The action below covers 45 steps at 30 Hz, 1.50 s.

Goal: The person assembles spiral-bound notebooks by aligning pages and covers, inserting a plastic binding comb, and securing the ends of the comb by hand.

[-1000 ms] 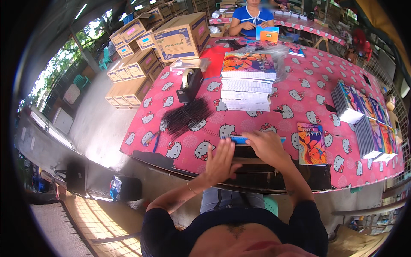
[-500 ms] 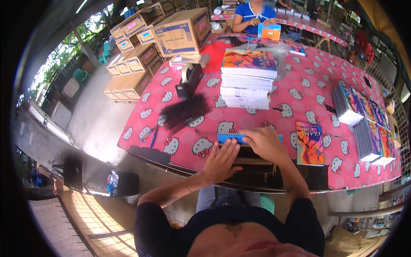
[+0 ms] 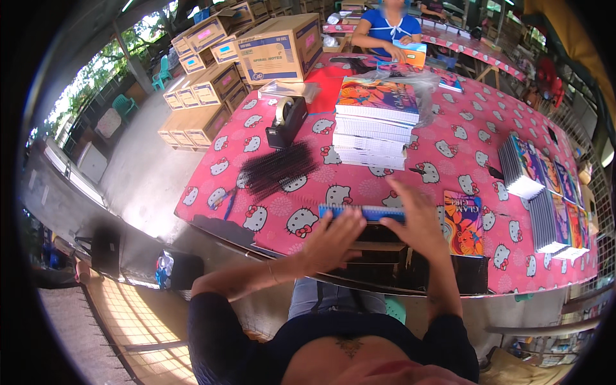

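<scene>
A blue spiral notebook (image 3: 378, 213) lies at the table's near edge, with coil loops along its far edge. My left hand (image 3: 333, 239) rests on its left part, fingers stretched out and pressing down. My right hand (image 3: 420, 219) is at its right end, thumb extended over the notebook and fingers apart, pointing away from me. Just right of that hand lies a notebook with a colourful illustrated cover (image 3: 463, 224). Farther left is a loose heap of black spiral coils (image 3: 279, 170). Beyond my hands rises a tall stack of notebooks (image 3: 375, 99) with the same kind of cover.
A black tape dispenser (image 3: 287, 125) stands behind the coils. More notebook stacks (image 3: 545, 221) fill the table's right side. Cardboard boxes (image 3: 279, 51) are piled at the back left. Across the pink patterned table (image 3: 449, 119), a person in blue (image 3: 385, 32) handles a notebook.
My right hand has opened and shifted right along the notebook, lifting its fingers off the coil edge. The left hand still presses on it. The person opposite has lowered their notebook.
</scene>
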Each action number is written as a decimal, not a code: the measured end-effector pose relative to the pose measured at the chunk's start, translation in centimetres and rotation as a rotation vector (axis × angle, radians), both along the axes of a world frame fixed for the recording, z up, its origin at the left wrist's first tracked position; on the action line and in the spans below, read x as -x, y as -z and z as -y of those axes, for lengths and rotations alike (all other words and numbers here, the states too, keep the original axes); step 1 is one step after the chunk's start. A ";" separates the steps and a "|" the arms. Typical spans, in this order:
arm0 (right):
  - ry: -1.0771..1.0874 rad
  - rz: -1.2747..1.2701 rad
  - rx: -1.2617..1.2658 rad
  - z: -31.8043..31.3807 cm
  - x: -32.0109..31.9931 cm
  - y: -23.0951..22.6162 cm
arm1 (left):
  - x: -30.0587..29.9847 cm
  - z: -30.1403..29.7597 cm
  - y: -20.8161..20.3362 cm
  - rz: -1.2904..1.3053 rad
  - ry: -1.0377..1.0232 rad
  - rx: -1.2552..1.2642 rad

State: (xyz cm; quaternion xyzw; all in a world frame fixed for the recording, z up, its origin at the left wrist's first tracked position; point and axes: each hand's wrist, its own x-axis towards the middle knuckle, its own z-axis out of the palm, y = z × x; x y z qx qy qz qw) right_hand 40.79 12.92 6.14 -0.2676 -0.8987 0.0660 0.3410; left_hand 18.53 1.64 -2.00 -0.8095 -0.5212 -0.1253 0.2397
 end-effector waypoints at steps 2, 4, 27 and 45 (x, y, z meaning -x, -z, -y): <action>-0.230 -0.376 0.499 -2.3 -2.4 3.4 | -1.6 -0.8 -2.6 -0.075 -0.023 0.111; -0.297 -0.655 0.885 -1.4 -2.5 5.1 | -0.6 -5.1 -6.0 0.005 -0.085 -0.039; -0.278 -0.704 0.975 -0.2 -0.1 6.7 | 3.2 -3.9 -8.2 0.524 0.109 0.390; -0.154 -0.587 0.865 0.1 -0.2 8.2 | -0.2 -1.7 -0.3 0.218 -0.074 0.035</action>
